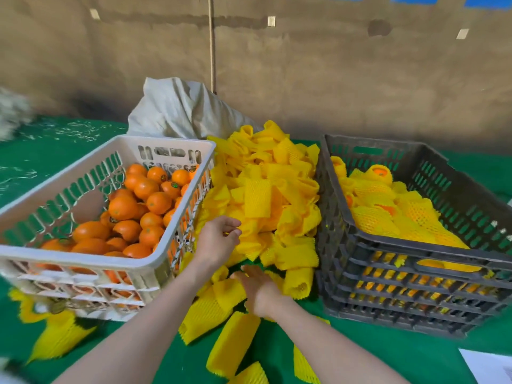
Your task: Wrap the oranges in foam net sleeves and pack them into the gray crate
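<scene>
A white crate (pixel 155 261) on the left holds several bare oranges (pixel 122 207). A heap of yellow foam net sleeves (pixel 266 189) lies between it and the gray crate (pixel 388 245) on the right, which holds several sleeved oranges (pixel 374 217). My left hand (pixel 217 241) is at the heap's near left edge, its curled fingers pinching a foam net sleeve (pixel 243 239). My right hand (pixel 259 291) lies lower, with straight fingers resting on a loose sleeve (pixel 230 293) at the heap's foot.
A green cloth (pixel 360 356) covers the table. More loose sleeves (pixel 231 343) lie scattered along the near side and under the white crate's front corner. A pale sack (pixel 182 112) stands behind the heap. White paper (pixel 490 367) lies at the bottom right.
</scene>
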{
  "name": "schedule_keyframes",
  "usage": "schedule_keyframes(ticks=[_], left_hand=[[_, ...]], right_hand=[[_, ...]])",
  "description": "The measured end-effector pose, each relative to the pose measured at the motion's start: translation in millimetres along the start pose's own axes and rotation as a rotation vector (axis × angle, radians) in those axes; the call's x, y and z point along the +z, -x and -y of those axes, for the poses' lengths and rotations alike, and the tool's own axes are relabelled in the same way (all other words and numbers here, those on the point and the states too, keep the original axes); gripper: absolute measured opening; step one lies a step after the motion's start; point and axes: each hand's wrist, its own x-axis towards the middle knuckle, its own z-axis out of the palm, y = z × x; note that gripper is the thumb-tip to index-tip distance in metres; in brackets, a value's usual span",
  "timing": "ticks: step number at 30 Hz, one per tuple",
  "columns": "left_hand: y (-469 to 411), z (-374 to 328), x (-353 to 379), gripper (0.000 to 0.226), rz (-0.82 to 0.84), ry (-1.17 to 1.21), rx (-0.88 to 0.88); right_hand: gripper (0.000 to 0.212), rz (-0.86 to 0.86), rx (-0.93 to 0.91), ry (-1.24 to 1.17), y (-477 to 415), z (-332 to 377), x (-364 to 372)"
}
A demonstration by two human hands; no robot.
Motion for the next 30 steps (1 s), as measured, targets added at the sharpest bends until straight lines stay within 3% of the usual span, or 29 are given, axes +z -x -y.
schedule_keyframes(ticks=[2,5,9,13,15,18,21,25,28,30], left_hand=[[1,4,-6,0.010,0.012,-0.003,-0.004],[0,10,-14,0.016,0.034,-0.015,-0.007],[-7,12,-21,0.034,0.093,-0.055,-0.063],[-16,1,-23,0.067,0.144,0.120,-0.213],[-20,-8,-25,0.061,0.128,0.218,-0.203],[-20,-18,-31,0.027,-0.030,0.118,0.078],[-21,-21,-45,0.020,-0.169,-0.096,0.335],[-29,-20,-73,0.022,-0.128,-0.151,0.462],[-40,-15,-104,0.025,-0.154,-0.164,0.450],[-49,-7,-127,0.025,-0.125,-0.185,0.387]], right_hand=[[0.055,0.033,0.030,0.087,-13,5,9],[0.030,-0.084,0.062,0.001,-21,5,3],[0.014,-0.337,0.046,-0.549,-13,-2,-53],[0.019,-0.385,0.023,-1.028,6,1,-119],[0.013,-0.329,0.023,-1.144,16,2,-137],[0.014,-0.212,0.030,-1.218,24,6,-152],[0.030,-0.321,0.007,-1.111,25,19,-169],[0.055,-0.618,-0.187,-0.681,11,52,-189],[0.041,-0.661,-0.281,-0.364,-13,83,-193],[0.027,-0.666,-0.283,-0.275,-33,104,-190]])
